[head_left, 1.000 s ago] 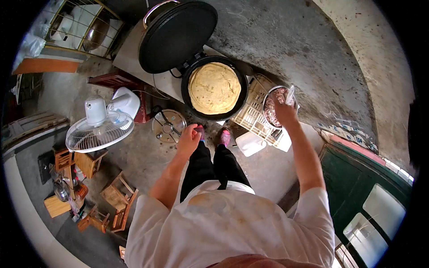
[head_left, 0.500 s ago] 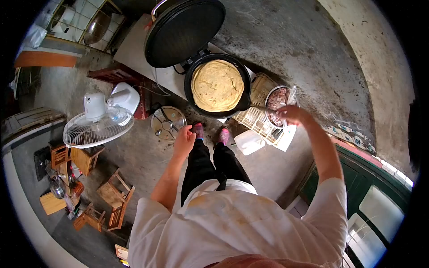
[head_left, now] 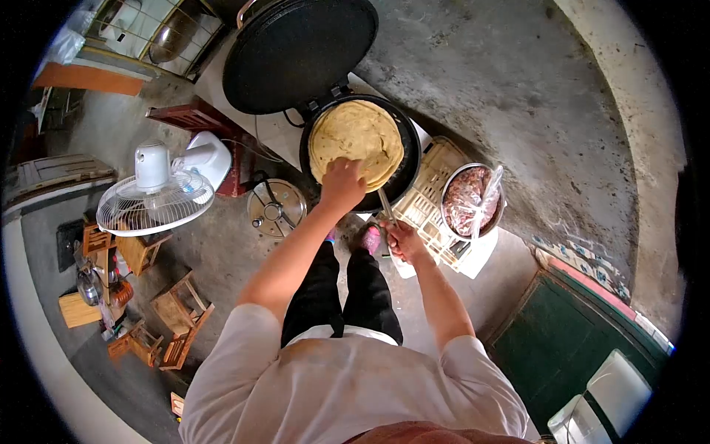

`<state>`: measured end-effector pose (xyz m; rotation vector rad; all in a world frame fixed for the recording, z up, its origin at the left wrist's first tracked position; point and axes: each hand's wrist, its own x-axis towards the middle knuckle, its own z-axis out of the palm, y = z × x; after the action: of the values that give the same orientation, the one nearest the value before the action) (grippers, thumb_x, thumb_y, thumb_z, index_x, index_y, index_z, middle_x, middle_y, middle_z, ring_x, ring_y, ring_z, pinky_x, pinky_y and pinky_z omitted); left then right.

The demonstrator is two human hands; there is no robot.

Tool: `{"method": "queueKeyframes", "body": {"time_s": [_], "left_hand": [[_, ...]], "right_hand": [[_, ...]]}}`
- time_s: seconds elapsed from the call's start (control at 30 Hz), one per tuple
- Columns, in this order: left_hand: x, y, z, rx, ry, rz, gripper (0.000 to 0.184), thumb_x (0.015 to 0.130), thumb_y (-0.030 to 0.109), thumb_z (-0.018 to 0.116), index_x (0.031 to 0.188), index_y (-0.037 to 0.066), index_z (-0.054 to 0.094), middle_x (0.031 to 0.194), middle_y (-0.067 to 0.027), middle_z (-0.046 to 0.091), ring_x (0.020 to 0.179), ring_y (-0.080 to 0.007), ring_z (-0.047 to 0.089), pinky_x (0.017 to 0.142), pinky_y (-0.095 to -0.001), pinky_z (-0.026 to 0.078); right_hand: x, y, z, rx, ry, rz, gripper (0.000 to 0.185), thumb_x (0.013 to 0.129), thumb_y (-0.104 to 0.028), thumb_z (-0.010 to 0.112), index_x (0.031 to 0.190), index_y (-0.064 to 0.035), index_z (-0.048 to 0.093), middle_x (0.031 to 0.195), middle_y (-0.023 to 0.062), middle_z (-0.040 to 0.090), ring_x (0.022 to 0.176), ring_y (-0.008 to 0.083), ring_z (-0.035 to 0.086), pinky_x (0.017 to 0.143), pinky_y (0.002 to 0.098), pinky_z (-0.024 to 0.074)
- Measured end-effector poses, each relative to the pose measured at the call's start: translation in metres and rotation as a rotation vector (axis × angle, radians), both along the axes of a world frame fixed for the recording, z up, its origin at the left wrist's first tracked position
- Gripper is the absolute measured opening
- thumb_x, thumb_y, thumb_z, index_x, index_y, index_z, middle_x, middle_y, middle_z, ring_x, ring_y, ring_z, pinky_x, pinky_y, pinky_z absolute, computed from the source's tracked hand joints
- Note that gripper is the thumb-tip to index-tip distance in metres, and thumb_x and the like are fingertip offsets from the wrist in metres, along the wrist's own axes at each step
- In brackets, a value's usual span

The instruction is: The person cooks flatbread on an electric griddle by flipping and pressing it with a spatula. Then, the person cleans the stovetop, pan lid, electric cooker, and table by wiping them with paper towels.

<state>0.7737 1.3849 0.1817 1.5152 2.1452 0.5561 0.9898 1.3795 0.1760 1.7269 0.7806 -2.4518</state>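
Observation:
A stack of round flatbreads (head_left: 359, 137) lies in the black round griddle (head_left: 411, 148), whose lid (head_left: 299, 55) stands raised behind it. My left hand (head_left: 343, 182) is on the near edge of the flatbreads, its fingers bent and their tips partly hidden. Below the griddle's near rim, my right hand (head_left: 403, 240) is wrapped round the handle of a metal spatula (head_left: 385, 204). The spatula's far end reaches the near edge of the flatbreads. Right of the griddle, a metal bowl (head_left: 501, 214) holds reddish meat-like filling and a clear plastic bag (head_left: 484, 198).
A cream plastic crate (head_left: 436, 174) stands between griddle and bowl. On the left are a white fan (head_left: 155, 200), a round metal lid-like object (head_left: 276, 209) on the floor and wooden stools (head_left: 177, 307). A green door (head_left: 569, 333) is at the right.
My left hand has moved up onto the flatbreads. From the bowl, my right hand has come left and down with the spatula, whose end is now at the flatbreads.

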Motion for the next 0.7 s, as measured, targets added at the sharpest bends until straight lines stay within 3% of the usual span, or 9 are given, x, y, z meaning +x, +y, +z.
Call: {"method": "queueKeyframes", "body": {"time_s": [0.2, 0.4, 0.47, 0.53, 0.57, 0.6, 0.63, 0.67, 0.7], "left_hand": [[0.018, 0.025, -0.019, -0.318, 0.181, 0.030, 0.052, 0.078, 0.038, 0.050, 0.123, 0.012, 0.042, 0.128, -0.0154, 0.032, 0.113, -0.0362, 0.036, 0.087, -0.0555, 0.032], [0.053, 0.016, -0.025, 0.030, 0.096, 0.101, 0.054, 0.075, 0.041, 0.055, 0.119, 0.011, 0.045, 0.119, -0.0217, 0.037, 0.113, -0.0367, 0.033, 0.087, -0.0526, 0.033], [0.067, 0.023, -0.009, 0.235, 0.008, 0.210, 0.053, 0.075, 0.041, 0.054, 0.114, 0.006, 0.047, 0.115, -0.0242, 0.039, 0.107, -0.0398, 0.036, 0.087, -0.0477, 0.034], [0.074, 0.031, -0.004, 0.374, -0.129, 0.319, 0.054, 0.078, 0.045, 0.050, 0.111, 0.003, 0.047, 0.114, -0.0225, 0.041, 0.105, -0.0352, 0.039, 0.088, -0.0433, 0.034], [0.073, 0.037, -0.019, 0.432, -0.569, 0.377, 0.054, 0.080, 0.047, 0.048, 0.113, 0.004, 0.046, 0.115, -0.0192, 0.041, 0.105, -0.0309, 0.040, 0.088, -0.0420, 0.034], [0.072, 0.041, -0.030, 0.479, -1.011, 0.423, 0.055, 0.081, 0.049, 0.046, 0.114, 0.006, 0.046, 0.116, -0.0160, 0.042, 0.105, -0.0267, 0.041, 0.088, -0.0408, 0.034], [0.066, 0.038, 0.033, 0.404, -1.540, 0.601, 0.056, 0.082, 0.053, 0.043, 0.116, 0.008, 0.044, 0.115, -0.0072, 0.045, 0.104, -0.0186, 0.044, 0.087, -0.0359, 0.035], [0.076, 0.032, 0.016, 0.568, -1.762, 0.810, 0.058, 0.082, 0.054, 0.043, 0.119, 0.011, 0.042, 0.117, -0.0031, 0.048, 0.104, -0.0189, 0.047, 0.086, -0.0349, 0.038], [0.076, 0.029, 0.003, 0.640, -1.930, 0.848, 0.060, 0.082, 0.056, 0.042, 0.121, 0.011, 0.041, 0.118, -0.0033, 0.048, 0.105, -0.0195, 0.047, 0.087, -0.0357, 0.039]], "right_hand": [[0.019, -0.024, 0.026, 0.035, 0.078, -0.025, 0.020, 0.086, -0.024, 0.051, 0.097, -0.0078, 0.053, 0.052, -0.0031, 0.035, 0.036, 0.0057, 0.028, 0.031, 0.0209, 0.0218], [0.048, -0.022, 0.082, 0.227, -0.049, 0.057, 0.017, 0.084, -0.019, 0.053, 0.092, -0.0042, 0.056, 0.052, -0.0020, 0.041, 0.042, 0.0053, 0.036, 0.038, 0.0209, 0.0280], [0.067, -0.018, 0.093, 0.489, -0.056, 0.126, 0.021, 0.084, -0.019, 0.052, 0.097, -0.0015, 0.056, 0.054, -0.0006, 0.043, 0.048, 0.0064, 0.041, 0.044, 0.0217, 0.0321], [0.076, -0.009, 0.114, 0.857, -0.188, 0.363, 0.024, 0.085, -0.014, 0.051, 0.107, -0.0053, 0.053, 0.054, -0.0023, 0.045, 0.046, 0.0051, 0.041, 0.041, 0.0207, 0.0326], [0.076, -0.003, 0.132, 0.990, -0.394, 0.598, 0.026, 0.084, -0.012, 0.049, 0.109, -0.0030, 0.052, 0.070, 0.0071, 0.058, 0.053, 0.0121, 0.050, 0.049, 0.0252, 0.0422], [0.073, -0.005, 0.133, 0.993, -0.400, 0.605, 0.026, 0.084, -0.012, 0.049, 0.109, -0.0030, 0.052, 0.070, 0.0071, 0.058, 0.053, 0.0121, 0.050, 0.049, 0.0252, 0.0422], [0.068, -0.011, 0.132, 1.085, -0.531, 0.712, 0.027, 0.084, -0.012, 0.049, 0.110, -0.0025, 0.052, 0.086, 0.0120, 0.057, 0.065, 0.0158, 0.054, 0.057, 0.0271, 0.0449], [0.060, -0.014, 0.128, 1.175, -0.662, 0.820, 0.028, 0.084, -0.012, 0.049, 0.111, -0.0019, 0.051, 0.102, 0.0169, 0.057, 0.076, 0.0195, 0.058, 0.064, 0.0290, 0.0476], [0.050, -0.018, 0.121, 1.174, -0.664, 0.827, 0.028, 0.084, -0.012, 0.049, 0.111, -0.0019, 0.051, 0.102, 0.0169, 0.057, 0.076, 0.0195, 0.058, 0.064, 0.0290, 0.0476]]}}
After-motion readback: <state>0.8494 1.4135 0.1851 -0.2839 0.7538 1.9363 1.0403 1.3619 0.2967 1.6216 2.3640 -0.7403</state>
